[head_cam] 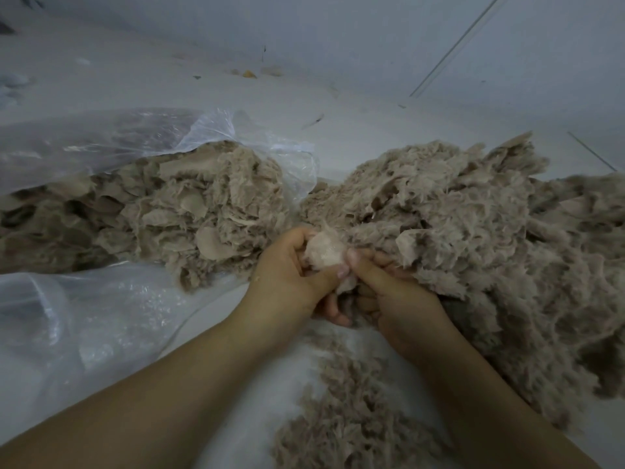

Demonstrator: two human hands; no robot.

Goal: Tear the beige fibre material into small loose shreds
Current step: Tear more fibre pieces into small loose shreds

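Left hand point(291, 275) and right hand point(389, 292) meet mid-frame, fingers curled, both pinching one small pale beige fibre clump point(323, 253) between thumbs and fingers. Large shredded beige fibre pile point(473, 231) lies right, touching the right hand. More fibre point(189, 204) fills a clear plastic bag point(101, 143) left. Loose shreds point(351, 418) lie below on the white floor point(338, 113).

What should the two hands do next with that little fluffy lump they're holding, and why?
Probably pull apart. The left hand and right hand both pinch one pale lump of fibre, thumbs close together on it, and it looks whole. Pulling should split it into shreds like the loose pile beside it.
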